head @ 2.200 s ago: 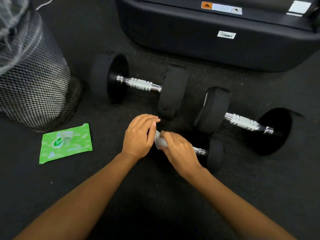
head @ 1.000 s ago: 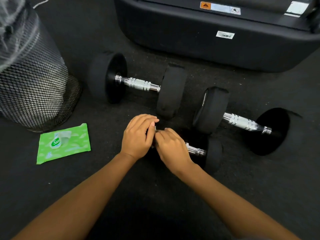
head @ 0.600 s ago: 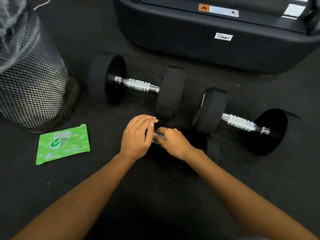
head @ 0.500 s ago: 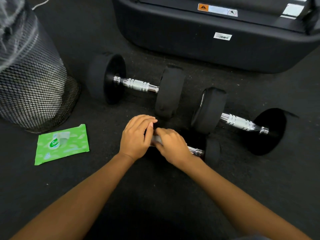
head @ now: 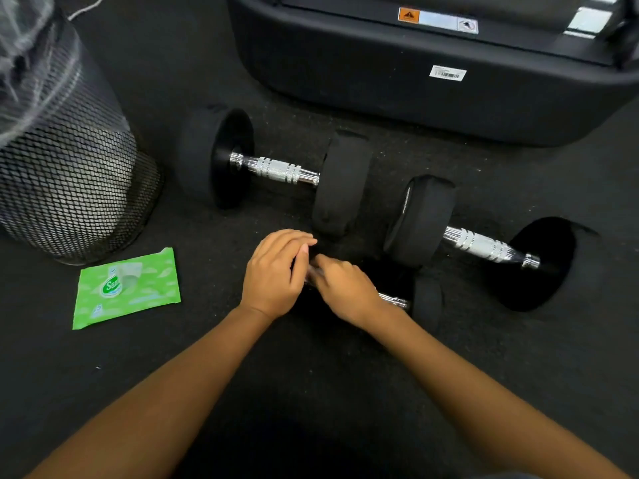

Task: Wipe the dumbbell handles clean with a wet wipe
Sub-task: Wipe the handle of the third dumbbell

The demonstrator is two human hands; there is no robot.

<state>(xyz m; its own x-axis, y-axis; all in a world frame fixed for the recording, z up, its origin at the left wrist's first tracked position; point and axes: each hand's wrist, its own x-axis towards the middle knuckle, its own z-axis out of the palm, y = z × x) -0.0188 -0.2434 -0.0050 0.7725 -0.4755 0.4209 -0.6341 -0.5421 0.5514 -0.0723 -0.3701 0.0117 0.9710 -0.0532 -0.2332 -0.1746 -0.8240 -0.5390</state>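
Three black dumbbells with chrome handles lie on the dark floor. The smallest dumbbell is nearest me, and only the right end of its handle shows. My left hand rests on its hidden left weight. My right hand is wrapped around the handle; a sliver of the pale wet wipe peeks out at its fingertips. A larger dumbbell lies behind at the left, another at the right.
A green wet-wipe pack lies flat on the floor to the left. A black mesh bin stands behind it. A big black machine base runs across the back.
My right hand has been sliding left and right along the small dumbbell's handle with the wipe; it now sits toward the left end. My left hand has stayed put.
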